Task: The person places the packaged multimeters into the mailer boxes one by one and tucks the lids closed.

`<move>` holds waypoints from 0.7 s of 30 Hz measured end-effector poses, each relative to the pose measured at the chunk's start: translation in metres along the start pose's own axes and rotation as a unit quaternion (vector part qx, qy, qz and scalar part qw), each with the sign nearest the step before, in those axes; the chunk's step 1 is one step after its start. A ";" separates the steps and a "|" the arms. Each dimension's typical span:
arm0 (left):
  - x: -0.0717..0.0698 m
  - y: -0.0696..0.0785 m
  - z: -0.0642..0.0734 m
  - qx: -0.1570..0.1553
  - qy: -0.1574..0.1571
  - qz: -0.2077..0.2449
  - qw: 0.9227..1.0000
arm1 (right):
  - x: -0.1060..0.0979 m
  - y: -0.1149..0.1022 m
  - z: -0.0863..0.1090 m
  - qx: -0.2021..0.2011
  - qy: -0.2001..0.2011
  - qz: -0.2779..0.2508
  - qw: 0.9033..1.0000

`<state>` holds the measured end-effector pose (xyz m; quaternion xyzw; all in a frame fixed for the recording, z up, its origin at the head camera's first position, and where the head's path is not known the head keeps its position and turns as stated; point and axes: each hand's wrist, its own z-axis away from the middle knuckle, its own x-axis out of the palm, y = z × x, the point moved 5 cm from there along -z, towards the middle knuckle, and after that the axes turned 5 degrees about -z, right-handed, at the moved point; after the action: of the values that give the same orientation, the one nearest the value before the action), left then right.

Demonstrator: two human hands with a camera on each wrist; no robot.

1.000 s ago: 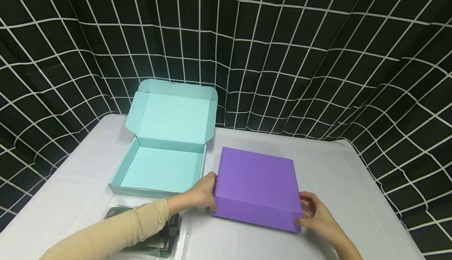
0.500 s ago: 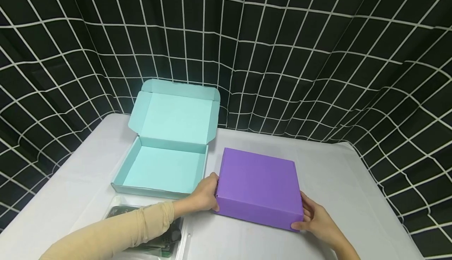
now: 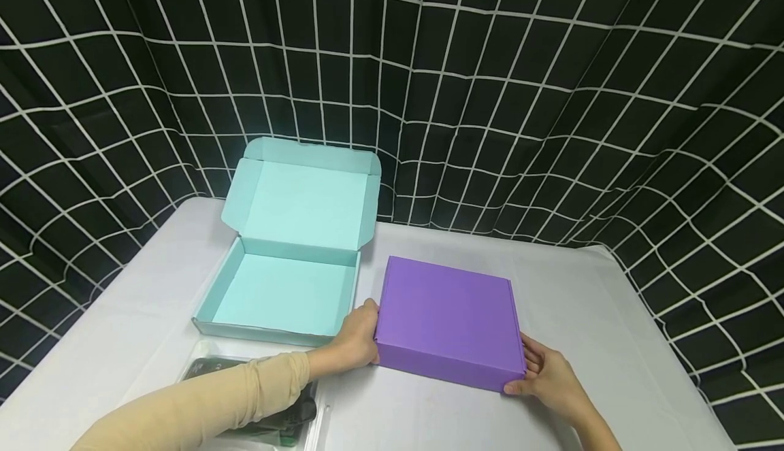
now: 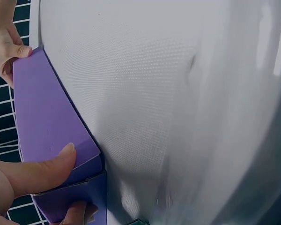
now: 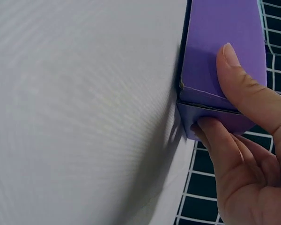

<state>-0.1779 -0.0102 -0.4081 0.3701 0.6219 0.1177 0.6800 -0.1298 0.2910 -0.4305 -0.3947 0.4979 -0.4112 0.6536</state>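
A closed purple cardboard box (image 3: 450, 322) lies flat on the white table, right of centre in the head view. My left hand (image 3: 353, 339) grips its front left corner. The left wrist view shows that thumb (image 4: 51, 171) on the front face and the fingers (image 4: 77, 211) against the side. At the front right corner, my right hand (image 3: 547, 374) holds the box the same way. Its thumb (image 5: 239, 77) presses the front face while its fingers (image 5: 220, 136) bend against the side, as the right wrist view shows. The undersides of both grips are partly hidden.
Left of the purple box stands an open light-blue box (image 3: 282, 291) with its lid raised and nothing inside. A clear plastic package (image 3: 306, 413) with dark contents lies under the left sleeve (image 3: 202, 403). A black curtain (image 3: 465, 97) with white grid lines surrounds the table (image 3: 576, 301).
The right fingers have closed in against the box's side. The purple box's front face now shows shorter, its lower edge higher in view. The head view has shifted slightly.
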 end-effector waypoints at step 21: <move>-0.001 0.003 -0.001 0.020 0.029 -0.040 0.999 | -0.002 0.002 0.001 0.013 0.037 -0.006 0.999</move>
<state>-0.1777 -0.0081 -0.4056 0.3548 0.6579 0.0892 0.6583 -0.1291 0.2932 -0.4313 -0.3739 0.5140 -0.4360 0.6371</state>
